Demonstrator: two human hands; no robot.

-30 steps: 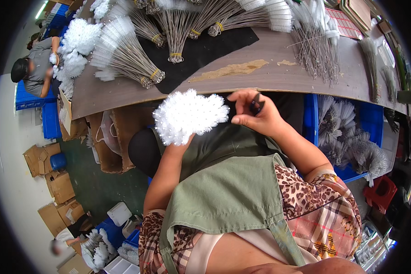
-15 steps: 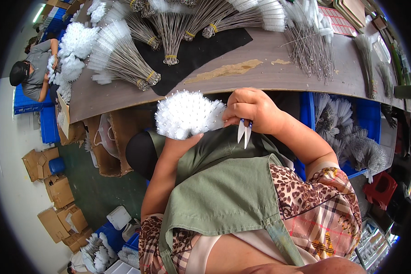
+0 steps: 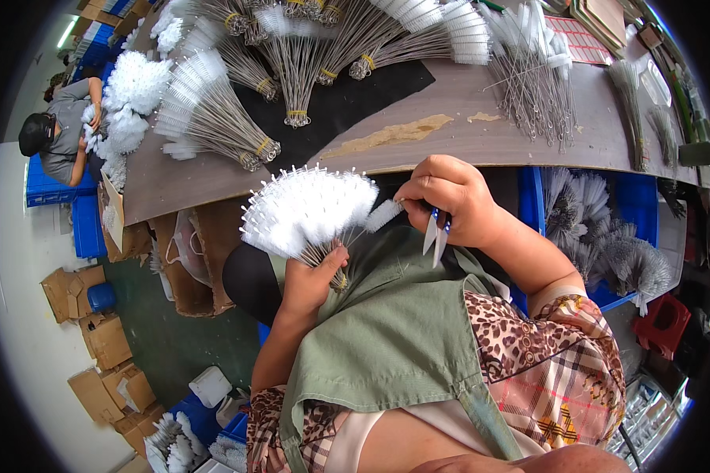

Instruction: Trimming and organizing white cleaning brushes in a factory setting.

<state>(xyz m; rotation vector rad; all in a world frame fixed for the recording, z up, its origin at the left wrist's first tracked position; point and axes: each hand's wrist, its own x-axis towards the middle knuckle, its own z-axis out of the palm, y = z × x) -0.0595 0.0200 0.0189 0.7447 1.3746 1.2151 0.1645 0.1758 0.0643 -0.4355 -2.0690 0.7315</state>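
Observation:
My left hand point(image 3: 308, 285) is closed round the wire stems of a bundle of white-bristled tube brushes point(image 3: 312, 206). Their bristle heads fan out above the fist, over my lap. One brush point(image 3: 383, 216) leans out from the bundle toward the right. At its tip are the fingertips of my right hand point(image 3: 452, 195), seemingly pinching it. That same hand carries a small pair of scissors point(image 3: 431, 238) with dark blue handles, blades pointing down and slightly parted. Part of the handles is hidden inside the palm.
Tied bundles of brushes point(image 3: 213, 110) lie on the table point(image 3: 418, 154), some on a black sheet point(image 3: 323, 130). Loose brushes point(image 3: 532, 87) are heaped further right. Blue bins point(image 3: 635, 206) with brushes stand below the table. A co-worker point(image 3: 59, 134) handles brushes at far left.
The bundle has tilted, so its stems now show below the bristles. One brush now stands out at its right side, by my right fingers. My right hand has shifted slightly right with the scissors.

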